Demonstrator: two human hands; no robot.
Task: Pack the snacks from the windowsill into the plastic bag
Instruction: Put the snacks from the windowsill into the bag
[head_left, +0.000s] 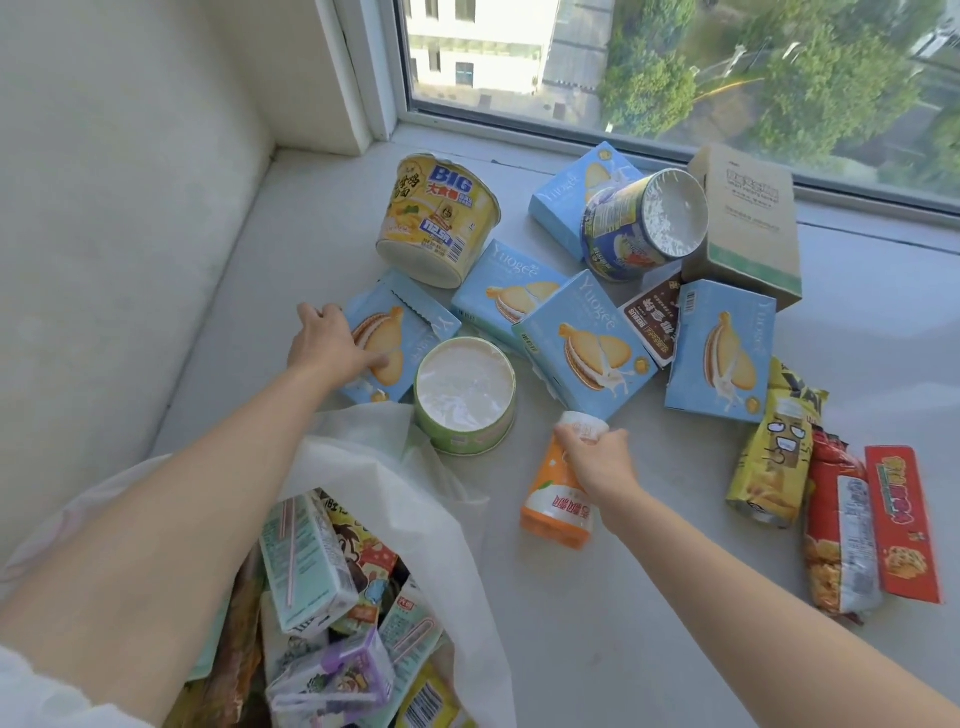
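A white plastic bag (415, 499) lies open at the lower left of the windowsill (597, 597), holding several drink cartons and snack packs. My left hand (327, 343) rests on the near-left light-blue biscuit box (415, 332), fingers spread over its left edge and thumb on its face. My right hand (597, 457) grips the white cap end of an orange bottle (556, 499) lying on the sill. A green-rimmed cup (465, 400) stands upside down between the two hands.
Several more blue biscuit boxes (587, 343), a yellow noodle bowl (441, 218), a blue noodle cup (644, 223), a brown carton (748, 223), a small brown pack (654, 322) and yellow and red snack packs (841, 525) crowd the sill. The window glass runs along the back.
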